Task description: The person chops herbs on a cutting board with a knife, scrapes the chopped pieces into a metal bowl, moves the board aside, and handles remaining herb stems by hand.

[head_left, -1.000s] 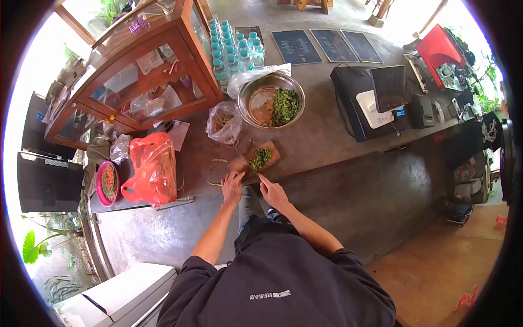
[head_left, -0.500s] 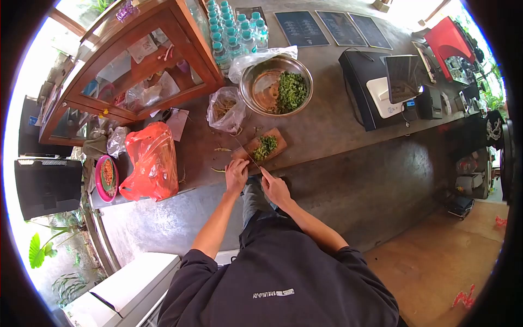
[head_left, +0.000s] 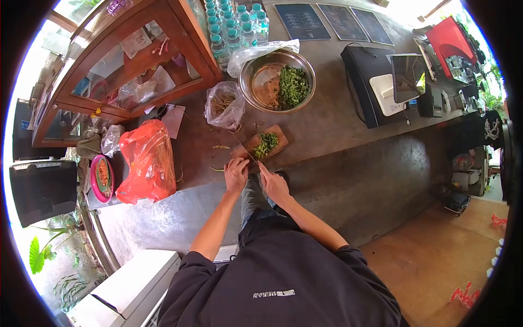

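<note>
Chopped greens (head_left: 266, 145) lie on a small wooden cutting board (head_left: 281, 137) at the counter's near edge. My right hand (head_left: 274, 184) is closed round the handle of a knife (head_left: 250, 155), whose thin blade slants up and left across the board. At the board's left end, my left hand (head_left: 236, 174) has its fingers bent together beside the blade; whatever is under them is too small to make out. Beyond the board stands a metal bowl (head_left: 311, 92) with more chopped greens (head_left: 293, 87) in its right half. A clear plastic bag (head_left: 225, 106) of stems sits left of the bowl.
On the left are a red plastic bag (head_left: 147, 162), a pink-rimmed bowl (head_left: 95, 188) and a wood-and-glass cabinet (head_left: 131, 65). Several water bottles (head_left: 233, 39) stand behind the metal bowl. To the right are a black box (head_left: 362, 82) and a screen (head_left: 407, 78).
The view has shifted, so the counter items sit higher in the frame than at first. Both hands remain at the board, with the knife still in my right hand.
</note>
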Available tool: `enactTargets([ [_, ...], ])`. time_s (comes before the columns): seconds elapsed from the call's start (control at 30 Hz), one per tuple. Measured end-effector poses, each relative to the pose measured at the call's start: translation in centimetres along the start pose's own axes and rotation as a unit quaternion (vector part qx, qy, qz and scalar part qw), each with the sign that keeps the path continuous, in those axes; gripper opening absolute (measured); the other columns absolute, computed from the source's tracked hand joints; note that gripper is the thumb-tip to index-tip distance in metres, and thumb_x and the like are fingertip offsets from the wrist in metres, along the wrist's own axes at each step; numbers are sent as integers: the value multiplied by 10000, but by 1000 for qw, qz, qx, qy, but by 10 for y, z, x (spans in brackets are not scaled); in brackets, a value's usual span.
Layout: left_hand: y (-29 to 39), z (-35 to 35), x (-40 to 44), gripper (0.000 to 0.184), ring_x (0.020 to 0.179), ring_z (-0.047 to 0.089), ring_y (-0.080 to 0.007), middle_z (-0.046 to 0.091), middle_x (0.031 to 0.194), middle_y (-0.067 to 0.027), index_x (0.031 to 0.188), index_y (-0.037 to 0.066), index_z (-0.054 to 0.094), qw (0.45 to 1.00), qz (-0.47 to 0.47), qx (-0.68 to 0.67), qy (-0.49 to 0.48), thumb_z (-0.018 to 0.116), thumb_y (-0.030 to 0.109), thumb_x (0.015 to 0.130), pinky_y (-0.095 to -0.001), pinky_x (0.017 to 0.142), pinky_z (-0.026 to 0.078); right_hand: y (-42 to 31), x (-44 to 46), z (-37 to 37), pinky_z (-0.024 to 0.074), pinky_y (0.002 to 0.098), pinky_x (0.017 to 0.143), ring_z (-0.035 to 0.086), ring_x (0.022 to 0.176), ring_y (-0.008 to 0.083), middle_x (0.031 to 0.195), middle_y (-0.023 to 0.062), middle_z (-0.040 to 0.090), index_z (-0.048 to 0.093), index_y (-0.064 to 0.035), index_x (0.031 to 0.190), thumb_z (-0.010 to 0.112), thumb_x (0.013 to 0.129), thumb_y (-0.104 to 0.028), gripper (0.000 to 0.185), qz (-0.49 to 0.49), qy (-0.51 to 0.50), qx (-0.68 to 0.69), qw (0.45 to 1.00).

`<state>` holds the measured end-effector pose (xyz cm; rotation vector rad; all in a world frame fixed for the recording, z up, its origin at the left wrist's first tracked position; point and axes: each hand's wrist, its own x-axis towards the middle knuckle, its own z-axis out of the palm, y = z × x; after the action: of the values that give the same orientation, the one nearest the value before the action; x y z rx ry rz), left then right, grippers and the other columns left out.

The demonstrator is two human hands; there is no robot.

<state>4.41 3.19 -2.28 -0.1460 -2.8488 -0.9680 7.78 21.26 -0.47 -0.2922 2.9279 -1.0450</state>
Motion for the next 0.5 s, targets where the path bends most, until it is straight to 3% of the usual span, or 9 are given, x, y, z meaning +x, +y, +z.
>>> enactTargets([
  [0.1,-6,2,0,226,1098,645,-277,709,1120,-50,1067,108,781,1000,5,8,7,730,73,849,-444,899,445,-3,-4,-7,536,504,530,664,574,386,713,200,674,483,-214,1549,554,1051,-241,504,16,-26,-7,1000],
  [0.17,-2,0,0,227,1051,647,-255,700,1076,-29,1064,121,771,1000,15,2,22,737,82,842,-426,887,444,-7,-6,-12,554,532,588,687,664,426,762,232,694,485,-166,1538,543,1045,-220,499,49,-73,-4,996],
  [0.5,-1,3,-2,208,1044,647,-247,709,1062,-22,1048,118,776,999,13,19,29,739,85,846,-438,887,440,-4,-3,-8,552,527,570,674,604,422,700,238,674,494,-145,1527,558,1038,-215,499,35,-40,19,998],
])
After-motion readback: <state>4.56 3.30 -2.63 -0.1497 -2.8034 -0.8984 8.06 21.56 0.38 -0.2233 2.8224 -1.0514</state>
